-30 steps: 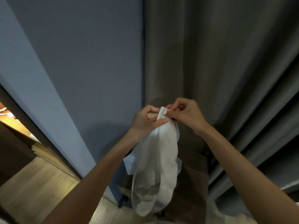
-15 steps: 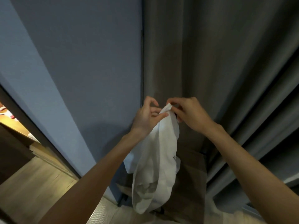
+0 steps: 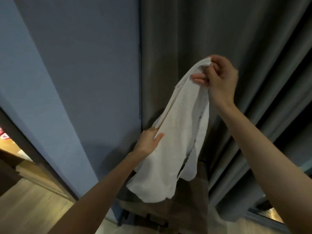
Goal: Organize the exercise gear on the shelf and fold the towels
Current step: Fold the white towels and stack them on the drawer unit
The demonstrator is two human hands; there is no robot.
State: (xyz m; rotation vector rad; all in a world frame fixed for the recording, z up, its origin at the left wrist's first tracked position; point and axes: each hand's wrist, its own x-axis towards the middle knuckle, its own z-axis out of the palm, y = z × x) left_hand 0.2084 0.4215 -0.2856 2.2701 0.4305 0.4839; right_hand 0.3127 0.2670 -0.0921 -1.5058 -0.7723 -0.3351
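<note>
Head view, nearest first: two bare forearms reach up from the bottom edge toward a white towel [image 3: 179,129], one from each side of it. The left hand [image 3: 148,141] meets the towel's left edge about halfway down its length; the thumb lies across the front of the cloth, while the fingers go behind it and are hidden, so it looks like a pinch on that edge. The right hand [image 3: 219,80] is at the towel's top end, higher than the left, with curled fingers and thumb clamped on the bunched upper corner. The towel hangs in the air between the two hands, slanting from the right hand down and leftward, its loose lower end draping in folds below the left hand and touching nothing that can be seen. Directly beneath the towel stands a brown piece of furniture [image 3: 190,205], too dim to identify. Below and left of the towel is a wooden floor [image 3: 25,208]. Behind the towel hangs a grey pleated curtain [image 3: 219,31], and to the towel's left rises a blue wall [image 3: 84,65].
</note>
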